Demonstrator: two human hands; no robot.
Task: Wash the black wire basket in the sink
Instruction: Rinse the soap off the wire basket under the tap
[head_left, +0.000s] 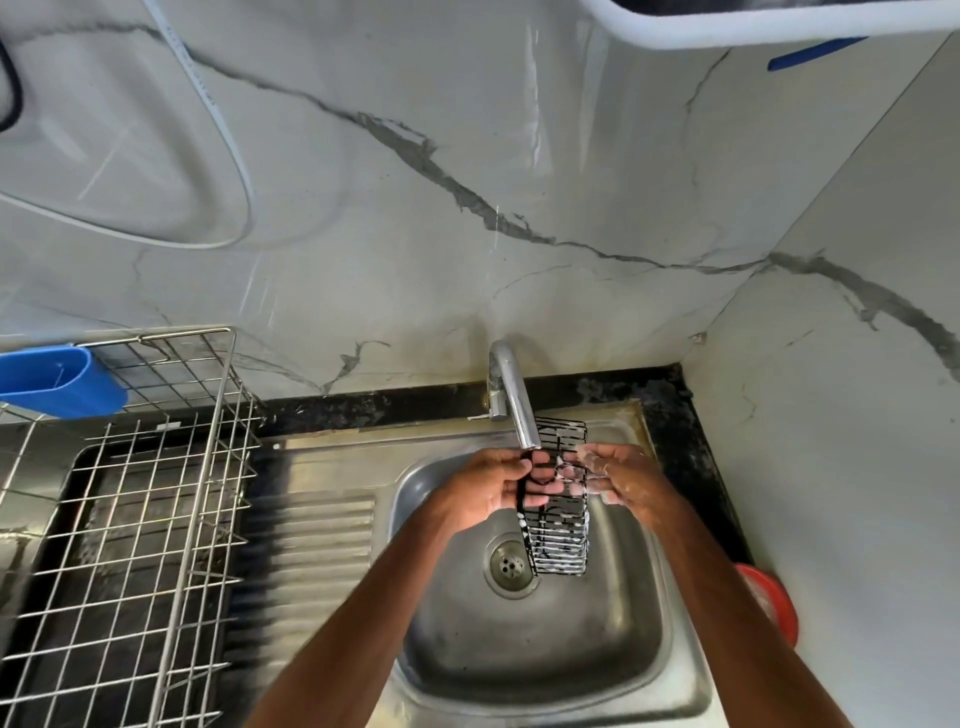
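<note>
Over the steel sink (613, 670), left hand (493, 486) grips the soapy black wire basket (558, 512) beneath the chrome tap (511, 395); right hand (621, 475) pinches it, likely scrubbing.

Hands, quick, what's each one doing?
Left hand: holding the soapy black wire basket.
Right hand: soapy, gripping that basket's other side.

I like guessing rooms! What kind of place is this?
Probably a kitchen: there's a steel sink with a tap over it, a wire dish rack beside it, and a soapy black basket being washed.
</note>
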